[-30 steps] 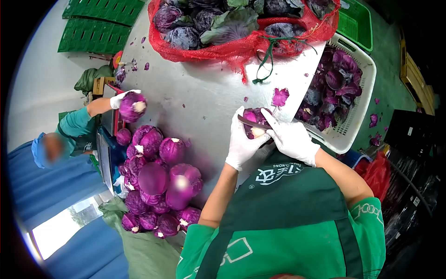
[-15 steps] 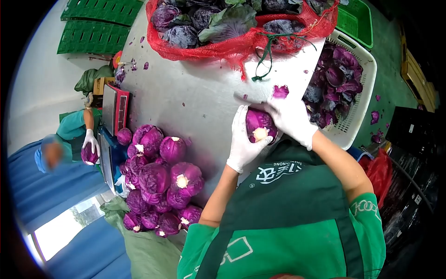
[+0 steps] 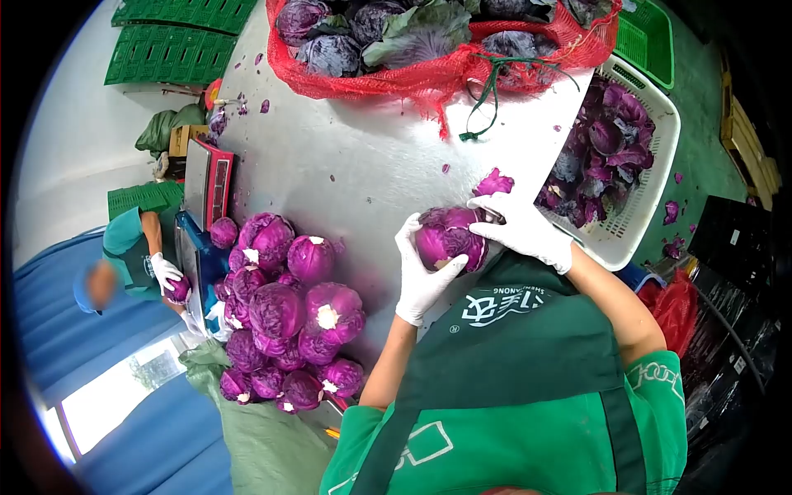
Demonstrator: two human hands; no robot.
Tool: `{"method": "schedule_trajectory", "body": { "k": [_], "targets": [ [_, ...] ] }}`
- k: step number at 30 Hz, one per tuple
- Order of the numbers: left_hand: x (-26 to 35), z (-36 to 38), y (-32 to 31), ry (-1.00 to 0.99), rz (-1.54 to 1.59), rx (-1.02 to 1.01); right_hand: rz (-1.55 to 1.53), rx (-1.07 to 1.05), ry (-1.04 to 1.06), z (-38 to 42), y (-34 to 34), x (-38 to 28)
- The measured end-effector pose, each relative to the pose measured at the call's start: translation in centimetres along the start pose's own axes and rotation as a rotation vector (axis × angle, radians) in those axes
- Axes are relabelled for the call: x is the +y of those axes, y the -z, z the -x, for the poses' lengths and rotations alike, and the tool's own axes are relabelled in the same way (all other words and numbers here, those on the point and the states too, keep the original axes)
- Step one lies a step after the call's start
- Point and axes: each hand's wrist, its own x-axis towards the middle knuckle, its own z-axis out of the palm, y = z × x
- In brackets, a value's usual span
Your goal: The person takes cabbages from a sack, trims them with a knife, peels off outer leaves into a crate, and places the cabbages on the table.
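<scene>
Both gloved hands on one red cabbage (image 3: 450, 238), held just above the near edge of the steel table (image 3: 355, 165), close to the green apron (image 3: 511, 346). Left hand (image 3: 421, 268) cups it from the left and below, fingers wrapped snug on the head; right hand (image 3: 521, 229) lies over its right and top side, fingers closed against it. Can't tell whether the right hand also holds a blade: nothing clear shows at the fingertips. Step in hand looks like trimming: stripping outer leaves off the head, pale stem end facing down toward the person. Next move probably calls for turning the head in the left hand to check for loose leaves, waste going right into the white basket (image 3: 652, 206), clean head going left onto the pile (image 3: 285, 305). One torn leaf (image 3: 493, 181) sits on the table just beyond the right hand. Red net sack (image 3: 437, 49) of untrimmed heads at the far edge. Versus half a second ago: cabbage now tilted, more of its round side showing, less stem; right hand has dropped from the far side onto the head. Co-worker at left, gloved hand (image 3: 167, 271) on a small cabbage, has shifted slightly nearer the pile.
</scene>
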Motion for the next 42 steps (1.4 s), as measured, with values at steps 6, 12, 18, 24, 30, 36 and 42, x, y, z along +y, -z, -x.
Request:
{"method": "schedule_trajectory", "body": {
  "k": [6, 12, 18, 24, 30, 36, 42],
  "targets": [
    [1.6, -0.5, -1.7, -0.023, -0.143, 0.136, 0.542, 0.027, 0.289, 0.3, -0.8, -0.1],
    [1.7, 0.1, -1.8, -0.026, -0.142, 0.143, 0.437, 0.118, 0.113, -1.4, -0.7, 1.5],
    [1.5, 0.6, -0.6, -0.074, -0.123, 0.084, 0.233, 0.282, -0.122, -3.3, 4.3, 3.0],
    [1.4, -0.7, 0.3, -0.186, -0.178, -0.105, 0.266, -0.160, 0.388, -0.9, 1.8, -2.3],
    [1.0, -1.7, 2.0, -0.038, -0.045, -0.222, 0.439, -0.241, 0.434, -1.3, 1.6, -3.9],
    [0.9, -2.8, 2.6, -0.058, -0.036, -0.298, 0.586, -0.275, 0.398, -0.8, 1.4, -3.9],
    [0.4, -3.1, 2.8, -0.104, 0.015, -0.312, 0.595, -0.210, 0.455, -1.7, 0.9, -2.5]
  ]
}}
